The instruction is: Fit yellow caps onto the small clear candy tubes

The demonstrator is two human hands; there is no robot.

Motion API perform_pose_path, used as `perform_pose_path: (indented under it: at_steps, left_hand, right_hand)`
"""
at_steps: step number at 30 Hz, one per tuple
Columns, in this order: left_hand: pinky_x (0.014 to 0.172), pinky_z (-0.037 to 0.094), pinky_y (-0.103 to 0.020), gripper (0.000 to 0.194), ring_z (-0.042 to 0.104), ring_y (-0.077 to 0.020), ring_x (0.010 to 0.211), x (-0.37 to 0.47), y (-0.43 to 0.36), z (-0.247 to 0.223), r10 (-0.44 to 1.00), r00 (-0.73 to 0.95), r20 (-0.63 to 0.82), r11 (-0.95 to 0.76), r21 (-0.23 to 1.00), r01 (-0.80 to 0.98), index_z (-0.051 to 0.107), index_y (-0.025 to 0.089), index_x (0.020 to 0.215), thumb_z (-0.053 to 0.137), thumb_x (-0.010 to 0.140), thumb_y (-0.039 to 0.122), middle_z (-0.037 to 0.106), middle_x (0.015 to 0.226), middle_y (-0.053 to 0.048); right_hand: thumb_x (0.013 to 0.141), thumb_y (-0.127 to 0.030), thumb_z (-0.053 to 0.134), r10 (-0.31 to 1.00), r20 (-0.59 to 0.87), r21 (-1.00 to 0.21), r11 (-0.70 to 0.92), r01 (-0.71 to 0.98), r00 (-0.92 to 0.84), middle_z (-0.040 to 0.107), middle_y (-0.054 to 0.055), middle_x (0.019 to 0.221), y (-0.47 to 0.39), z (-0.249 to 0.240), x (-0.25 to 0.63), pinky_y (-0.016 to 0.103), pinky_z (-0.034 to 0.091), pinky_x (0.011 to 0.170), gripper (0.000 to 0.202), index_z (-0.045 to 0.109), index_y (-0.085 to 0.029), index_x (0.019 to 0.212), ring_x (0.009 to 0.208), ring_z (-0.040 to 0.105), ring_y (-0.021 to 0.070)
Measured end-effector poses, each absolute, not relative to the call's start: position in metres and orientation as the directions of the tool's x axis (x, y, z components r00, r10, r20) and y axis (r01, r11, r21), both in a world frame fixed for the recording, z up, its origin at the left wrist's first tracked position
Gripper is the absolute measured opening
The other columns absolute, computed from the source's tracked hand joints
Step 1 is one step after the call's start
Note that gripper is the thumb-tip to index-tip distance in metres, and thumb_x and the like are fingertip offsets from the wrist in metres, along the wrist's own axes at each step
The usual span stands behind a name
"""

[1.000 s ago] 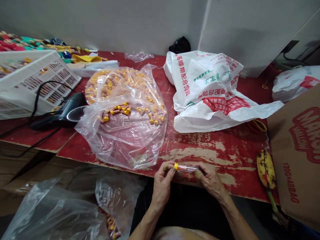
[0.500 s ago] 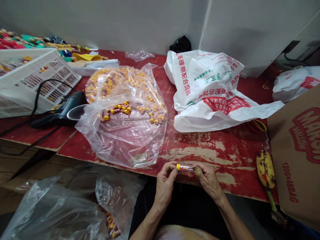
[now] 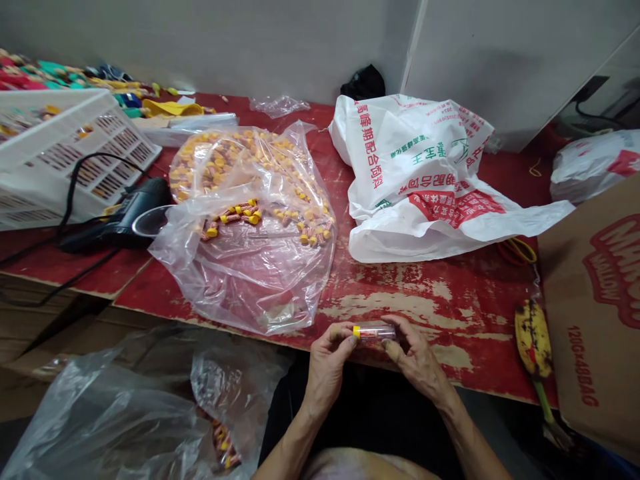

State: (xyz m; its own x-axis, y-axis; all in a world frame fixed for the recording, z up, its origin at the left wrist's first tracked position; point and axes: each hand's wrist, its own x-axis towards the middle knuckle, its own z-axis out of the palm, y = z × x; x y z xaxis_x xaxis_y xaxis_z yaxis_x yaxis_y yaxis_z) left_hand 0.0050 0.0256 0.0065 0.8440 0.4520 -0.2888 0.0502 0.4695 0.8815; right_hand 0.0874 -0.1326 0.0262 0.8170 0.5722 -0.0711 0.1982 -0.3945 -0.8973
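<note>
A small clear tube (image 3: 373, 332) with a yellow cap and reddish contents is held level above the near table edge. My left hand (image 3: 329, 360) pinches its capped end between thumb and fingers. At the clear end, my right hand (image 3: 414, 357) has its index finger and thumb closed on the plastic; whether this end is the tube itself or a loose sleeve, I cannot tell. Beyond my hands, a clear plastic bag (image 3: 250, 273) lies on the table, filled with many similar yellow-capped tubes (image 3: 240, 213).
The worn red table (image 3: 390, 283) carries a white printed sack (image 3: 400, 150), a black heat gun or dryer (image 3: 133, 210) with its cord, and a white basket (image 3: 100, 143). To the right are a banana (image 3: 533, 337) and a cardboard box (image 3: 590, 267). Plastic sheeting (image 3: 115, 407) hangs lower left.
My right thumb and fingers have shifted on the clear end and spread a little, leaving more of the tube showing. My left hand keeps its pinch on the yellow cap.
</note>
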Motion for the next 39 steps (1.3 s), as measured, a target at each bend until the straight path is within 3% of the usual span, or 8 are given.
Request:
perform_pose_path:
  at_steps: [3,7,12,18,23,29,34,39]
  left_hand:
    - [0.072,0.042,-0.021,0.010,0.054,-0.0118,0.074,0.005,0.024,0.005,0.440,0.846,-0.303,0.506,0.861,0.045,0.068,0.017,0.076,0.074,0.072,0.024,0.064,0.088,-0.001]
    - [0.070,0.041,-0.019,0.009,0.052,-0.0103,0.072,0.003,0.025,0.002,0.445,0.847,-0.290,0.498,0.866,0.034,0.068,0.017,0.074,0.074,0.072,0.023,0.064,0.088,0.000]
    - [0.071,0.041,-0.019,0.008,0.052,-0.0102,0.072,0.004,0.026,0.001,0.441,0.853,-0.278,0.505,0.863,0.021,0.069,0.017,0.076,0.073,0.073,0.023,0.064,0.090,-0.001]
    - [0.074,0.041,-0.021,0.007,0.053,-0.0119,0.077,0.003,0.024,0.000,0.442,0.859,-0.257,0.494,0.870,0.007,0.068,0.017,0.075,0.072,0.074,0.023,0.064,0.092,-0.001]
    - [0.075,0.041,-0.022,0.006,0.054,-0.0124,0.078,0.003,0.026,-0.001,0.445,0.866,-0.230,0.475,0.880,-0.010,0.068,0.018,0.075,0.071,0.075,0.022,0.063,0.092,-0.001]
    - [0.075,0.041,-0.024,0.008,0.055,-0.0149,0.079,0.003,0.027,-0.001,0.453,0.859,-0.239,0.477,0.879,-0.007,0.069,0.018,0.073,0.073,0.072,0.025,0.063,0.092,-0.002]
    - [0.080,0.040,-0.024,0.006,0.055,-0.0163,0.087,0.002,0.027,-0.001,0.439,0.871,-0.222,0.442,0.897,0.006,0.069,0.019,0.074,0.071,0.075,0.024,0.062,0.095,-0.003]
    - [0.080,0.040,-0.024,0.008,0.054,-0.0166,0.088,0.002,0.027,-0.004,0.444,0.872,-0.208,0.425,0.905,-0.001,0.067,0.018,0.071,0.071,0.075,0.024,0.060,0.095,-0.003]
  right_hand:
    - [0.086,-0.041,0.050,0.575,-0.087,-0.918,-0.364,0.159,0.813,0.063,0.004,0.086,-0.132,0.024,0.086,0.024,0.042,0.058,0.032,0.056,-0.018,0.106,0.068,0.056,0.0159]
    - [0.090,-0.049,0.040,0.584,-0.086,-0.886,-0.415,0.206,0.807,0.052,0.000,0.058,-0.130,0.021,0.087,0.024,0.033,0.050,0.041,0.059,-0.018,0.072,0.053,0.047,0.0133]
    - [0.085,-0.041,0.051,0.562,-0.096,-0.912,-0.381,0.154,0.822,0.061,0.002,0.080,-0.129,0.025,0.085,0.024,0.040,0.057,0.036,0.055,-0.017,0.112,0.066,0.054,0.0152]
    - [0.090,-0.048,0.041,0.576,-0.091,-0.858,-0.459,0.229,0.812,0.052,0.000,0.058,-0.128,0.027,0.086,0.024,0.034,0.051,0.040,0.059,-0.018,0.071,0.053,0.046,0.0134]
    - [0.083,-0.040,0.052,0.550,-0.120,-0.883,-0.440,0.165,0.827,0.063,0.003,0.082,-0.129,0.030,0.085,0.024,0.041,0.056,0.038,0.055,-0.018,0.114,0.064,0.053,0.0152]
    - [0.090,-0.048,0.041,0.589,-0.124,-0.855,-0.472,0.216,0.799,0.054,0.000,0.058,-0.132,0.026,0.086,0.025,0.035,0.052,0.040,0.060,-0.018,0.072,0.053,0.048,0.0137]
    - [0.084,-0.045,0.052,0.523,-0.134,-0.910,-0.401,0.105,0.841,0.059,0.002,0.079,-0.133,0.025,0.086,0.023,0.040,0.055,0.038,0.055,-0.017,0.111,0.063,0.051,0.0140]
    - [0.088,-0.051,0.042,0.537,-0.127,-0.884,-0.442,0.150,0.834,0.046,-0.003,0.055,-0.132,0.025,0.085,0.023,0.032,0.049,0.041,0.056,-0.017,0.068,0.051,0.042,0.0118]
